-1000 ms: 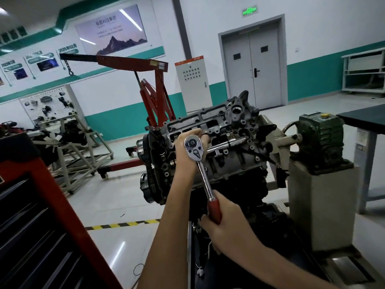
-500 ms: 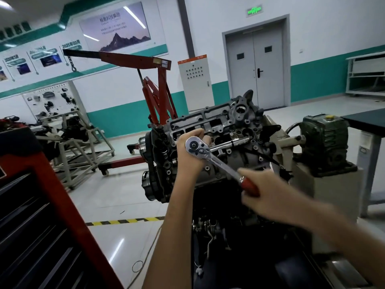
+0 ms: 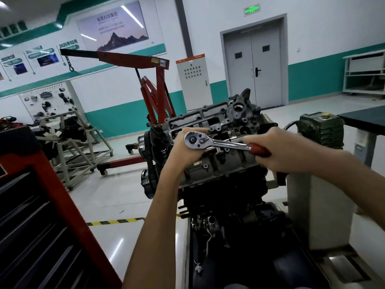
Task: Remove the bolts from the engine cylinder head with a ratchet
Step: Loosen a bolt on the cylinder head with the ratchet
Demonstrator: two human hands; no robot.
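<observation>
The grey engine cylinder head (image 3: 227, 163) sits tilted on a dark engine block mounted on a stand. A chrome ratchet (image 3: 216, 142) with a red handle lies almost level across the head's upper face, its round head at the left. My left hand (image 3: 187, 151) curls around and behind the ratchet's head, holding it against the cylinder head. My right hand (image 3: 279, 151) grips the red handle at the right. The bolt and socket under the ratchet's head are hidden by my left hand.
A red tool cabinet (image 3: 41, 215) stands close at the lower left. A green gearbox (image 3: 320, 130) on a grey pedestal (image 3: 316, 205) is right of the engine. Behind stand a red engine hoist (image 3: 154, 97), a framed engine stand (image 3: 68, 147) and a dark table (image 3: 364, 117).
My right hand swung the ratchet handle counter-clockwise, from pointing down toward me up to almost level at the right. My left hand stayed on the ratchet's head.
</observation>
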